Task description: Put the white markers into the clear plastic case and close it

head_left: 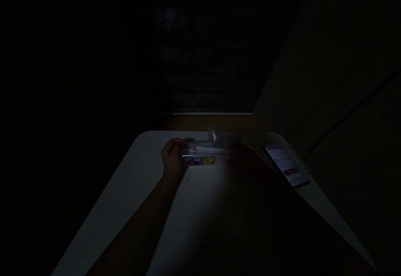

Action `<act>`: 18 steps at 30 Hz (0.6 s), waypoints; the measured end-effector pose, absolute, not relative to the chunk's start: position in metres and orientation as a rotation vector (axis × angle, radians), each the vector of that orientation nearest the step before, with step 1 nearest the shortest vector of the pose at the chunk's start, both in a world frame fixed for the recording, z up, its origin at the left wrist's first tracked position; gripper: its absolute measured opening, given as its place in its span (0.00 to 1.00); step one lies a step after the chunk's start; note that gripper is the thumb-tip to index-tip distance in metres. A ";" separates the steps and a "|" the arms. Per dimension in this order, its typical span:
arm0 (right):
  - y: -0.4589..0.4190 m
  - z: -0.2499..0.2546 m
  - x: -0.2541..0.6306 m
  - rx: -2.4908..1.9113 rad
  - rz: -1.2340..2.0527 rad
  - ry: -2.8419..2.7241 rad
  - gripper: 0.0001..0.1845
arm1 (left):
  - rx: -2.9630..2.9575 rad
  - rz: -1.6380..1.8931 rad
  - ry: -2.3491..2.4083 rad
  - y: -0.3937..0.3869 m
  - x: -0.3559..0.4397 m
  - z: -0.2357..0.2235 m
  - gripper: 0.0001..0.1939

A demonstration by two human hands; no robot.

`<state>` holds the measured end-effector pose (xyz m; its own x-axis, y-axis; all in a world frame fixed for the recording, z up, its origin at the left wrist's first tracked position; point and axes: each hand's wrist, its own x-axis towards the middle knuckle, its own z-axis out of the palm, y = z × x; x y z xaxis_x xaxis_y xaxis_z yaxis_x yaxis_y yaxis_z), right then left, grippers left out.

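Clear plastic box: we have it near the far edge of the white table (140,175), its body (191,155) bearing a colourful printed label (200,161); a white stick with a pinkish-red end (209,148) shows through it.
Left hand (173,159): we grasp the box's left end.
Right hand (242,155): near the right end, deep in shadow; we cannot tell its grip.
Smartphone (286,167): we see it lit, at the table's right edge.
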<state>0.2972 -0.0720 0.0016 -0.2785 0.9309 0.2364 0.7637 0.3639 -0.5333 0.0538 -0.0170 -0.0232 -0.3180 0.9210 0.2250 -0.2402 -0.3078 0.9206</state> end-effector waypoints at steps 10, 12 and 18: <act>-0.078 -0.006 0.307 -1.612 0.145 -2.480 0.25 | 1.029 1.727 1.092 -0.015 0.051 -0.026 0.07; -0.093 -0.009 0.322 -1.724 0.030 -2.478 0.28 | 1.032 1.732 1.088 -0.016 0.052 -0.024 0.07; -0.128 -0.028 0.346 -2.050 -0.412 -2.325 0.28 | 1.019 1.762 1.082 -0.016 0.054 -0.022 0.06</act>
<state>0.3456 -0.1284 -0.0282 -0.1404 0.9728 0.1841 0.9769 0.1058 0.1859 0.0541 -0.0164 -0.0221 -0.3433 0.9141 0.2158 -0.2210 -0.3019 0.9274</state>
